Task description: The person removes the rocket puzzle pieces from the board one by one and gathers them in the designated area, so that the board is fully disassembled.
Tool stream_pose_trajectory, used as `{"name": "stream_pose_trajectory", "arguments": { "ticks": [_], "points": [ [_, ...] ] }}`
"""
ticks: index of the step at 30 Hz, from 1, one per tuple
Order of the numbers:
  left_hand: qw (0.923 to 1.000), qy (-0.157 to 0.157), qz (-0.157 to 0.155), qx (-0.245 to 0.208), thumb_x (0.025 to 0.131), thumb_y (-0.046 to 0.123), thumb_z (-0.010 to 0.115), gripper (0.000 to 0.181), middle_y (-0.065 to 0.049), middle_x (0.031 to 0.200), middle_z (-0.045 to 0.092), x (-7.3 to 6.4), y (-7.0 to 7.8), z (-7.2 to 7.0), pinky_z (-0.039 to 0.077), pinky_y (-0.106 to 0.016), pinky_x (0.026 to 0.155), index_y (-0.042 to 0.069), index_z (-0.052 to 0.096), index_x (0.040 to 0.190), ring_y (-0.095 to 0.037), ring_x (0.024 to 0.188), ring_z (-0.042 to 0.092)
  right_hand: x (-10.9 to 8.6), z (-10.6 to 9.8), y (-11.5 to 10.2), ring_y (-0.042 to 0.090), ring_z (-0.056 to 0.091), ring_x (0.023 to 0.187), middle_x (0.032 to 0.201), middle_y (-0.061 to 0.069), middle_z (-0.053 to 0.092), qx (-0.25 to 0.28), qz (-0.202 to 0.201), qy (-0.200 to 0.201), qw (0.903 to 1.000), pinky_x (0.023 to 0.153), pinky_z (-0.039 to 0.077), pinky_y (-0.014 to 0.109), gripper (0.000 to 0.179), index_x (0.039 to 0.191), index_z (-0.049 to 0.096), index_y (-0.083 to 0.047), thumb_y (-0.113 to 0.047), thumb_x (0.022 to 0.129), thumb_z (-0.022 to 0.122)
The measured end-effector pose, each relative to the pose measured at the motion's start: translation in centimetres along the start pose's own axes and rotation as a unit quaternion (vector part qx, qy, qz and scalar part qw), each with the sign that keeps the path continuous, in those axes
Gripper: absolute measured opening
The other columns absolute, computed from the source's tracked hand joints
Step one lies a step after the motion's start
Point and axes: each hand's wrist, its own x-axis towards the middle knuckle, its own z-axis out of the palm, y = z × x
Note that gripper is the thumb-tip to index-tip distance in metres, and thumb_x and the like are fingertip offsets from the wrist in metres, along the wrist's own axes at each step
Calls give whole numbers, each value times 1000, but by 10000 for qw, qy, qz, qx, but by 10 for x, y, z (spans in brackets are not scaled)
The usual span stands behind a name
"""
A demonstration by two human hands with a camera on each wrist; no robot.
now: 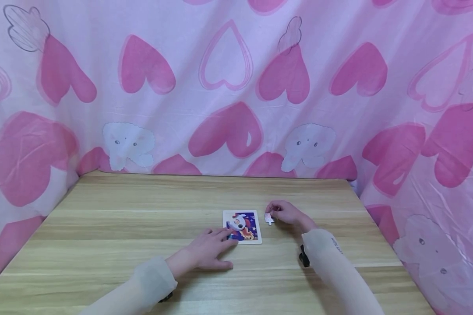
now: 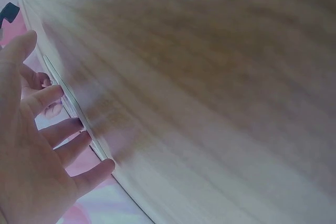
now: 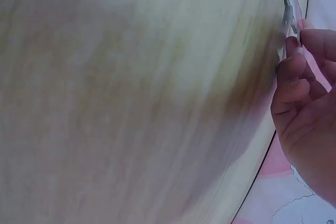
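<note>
A small square jigsaw puzzle [image 1: 259,232] lies on the table, with a white border and a picture of a white cartoon animal on dark blue with stars. My left hand [image 1: 209,249] rests its spread, nearly straight fingers over the puzzle's near left corner, hiding part of the picture. In the left wrist view, the fingertips [image 2: 107,165] are at the edge of the thin board. Just right of the puzzle, my right hand [image 1: 287,212] pinches a pale pink and white jigsaw piece [image 1: 269,218] between thumb and finger. The right wrist view shows this piece [image 3: 291,8] tilted, close over the tabletop.
The wood-grain table [image 1: 142,210] extends around both hands. A pink curtain [image 1: 228,57] printed with hearts and white cartoon animals hangs behind its far edge and along both sides. Dark straps [image 1: 304,256] show at the sleeve cuffs.
</note>
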Motion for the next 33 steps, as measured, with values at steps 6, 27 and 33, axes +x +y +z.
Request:
{"name": "stream_pose_trajectory", "arguments": {
  "ticks": [6,27,33],
  "points": [
    [10000,47,32,-31,78,61,47,66,-11,139,29,0,0,0,26,-54,94,21,43,131,-30,124,29,0,3,-3,19,47,76,82,3,54,-61,292,178,9994,67,40,32,15,89,60,-10,0,83,51],
    [9993,253,187,208,77,62,49,58,-11,130,41,10,1,-1,26,-55,93,22,50,120,-28,118,38,23,43,-47,15,50,83,89,1,56,-669,-1259,-187,9896,77,42,33,22,100,62,-8,3,83,53],
    [9988,245,142,396,78,64,44,64,-5,138,32,13,3,1,29,-54,91,22,47,125,-30,120,35,26,44,-50,13,49,83,90,-1,54,-878,-1060,-235,9902,78,41,33,25,101,62,-11,2,82,52]
  ]
}}
